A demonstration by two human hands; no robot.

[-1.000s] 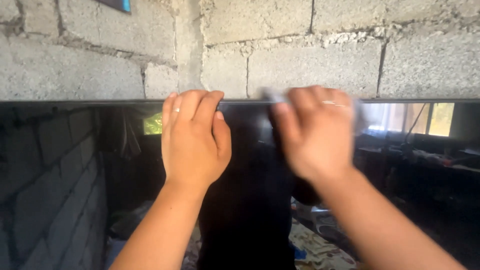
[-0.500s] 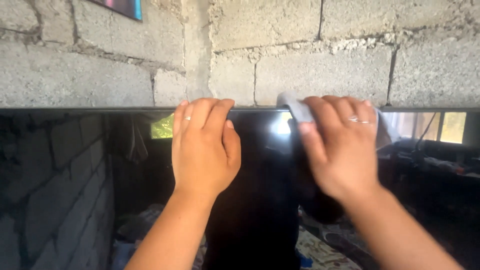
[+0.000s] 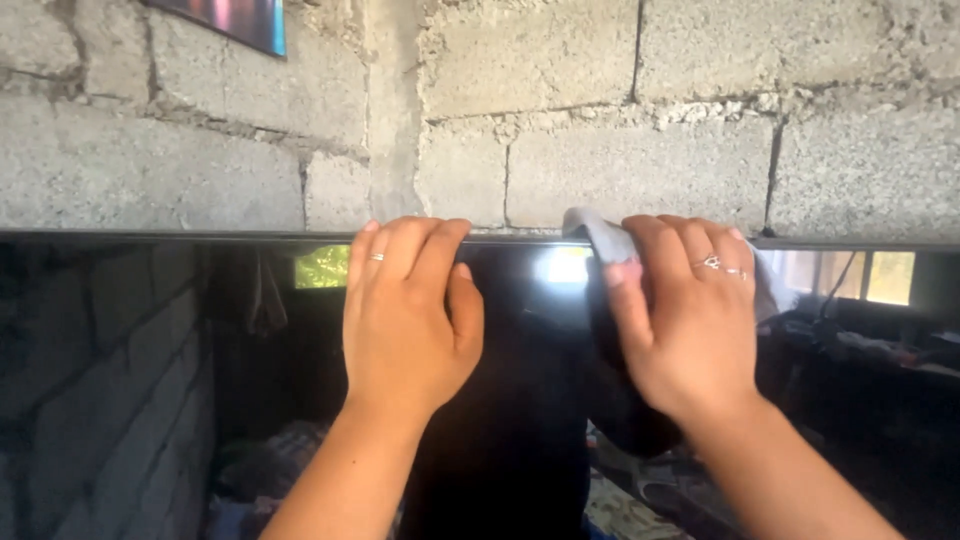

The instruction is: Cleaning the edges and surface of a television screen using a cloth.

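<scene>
1. Head view, looking straight at a large flat dark screen (image 3: 120,400) that stands in front of a bare concrete-block wall (image 3: 640,150); the screen's thin top edge runs across the frame from 9 o'clock to 3 o'clock.
2. Left hand (image 3: 405,320) sits just left of centre, fingers hooked over the top edge of the screen with the thumb lying on the glass at its 3 o'clock side. It grips only the screen's rim and holds nothing loose; a thin ring shows on one finger.
3. Right hand (image 3: 685,320) is at the 3 o'clock side of the left hand, near it but not touching. Its fingers are closed down on a grey cloth (image 3: 592,228), pressing it against the screen's top edge.
4. That cloth bunches up at 11 o'clock of the right hand, over the rim, and a paler fold of it (blurred, so its outline is unclear) shows past the knuckles at 2 o'clock. Two rings sit on this hand's fingers.
5. Glass below the hands mirrors both forearms, a dark figure and bright windows at 3 o'clock.
6. At 11 o'clock of the frame, the corner of a colourful picture (image 3: 240,20) hangs on the wall.
</scene>
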